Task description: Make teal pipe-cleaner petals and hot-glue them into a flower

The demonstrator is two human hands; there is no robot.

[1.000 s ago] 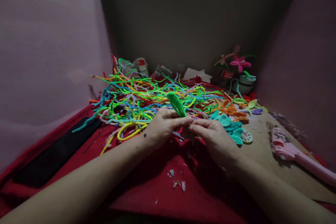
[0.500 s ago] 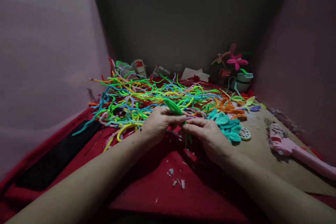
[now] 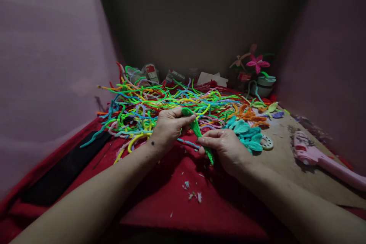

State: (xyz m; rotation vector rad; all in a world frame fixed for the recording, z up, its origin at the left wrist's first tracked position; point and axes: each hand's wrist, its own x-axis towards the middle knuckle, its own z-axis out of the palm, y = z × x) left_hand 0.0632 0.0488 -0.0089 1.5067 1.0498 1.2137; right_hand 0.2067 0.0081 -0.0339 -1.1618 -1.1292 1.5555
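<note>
A green fuzzy leaf-shaped piece (image 3: 196, 127) slants between my two hands, its upper end to the left and its lower end hanging down to the right. My left hand (image 3: 170, 126) pinches it near the top. Lower down, my right hand (image 3: 221, 144) grips it between thumb and fingers. Behind the hands spreads a tangled heap of colourful pipe cleaners (image 3: 160, 101). A bunch of teal petals (image 3: 247, 135) lies just beyond my right hand, touching a white ring with holes (image 3: 267, 142).
A pink glue gun (image 3: 311, 154) lies on a brown board (image 3: 286, 175) at the right. Orange petals (image 3: 248, 114) and a small pot (image 3: 264, 85) with a pink flower stand behind it. A black flat item (image 3: 65, 167) rests on the red cloth (image 3: 160, 206).
My hands have moved apart along the green piece, my left hand up and left. More of the piece now shows between and below them, and it hangs more steeply.
</note>
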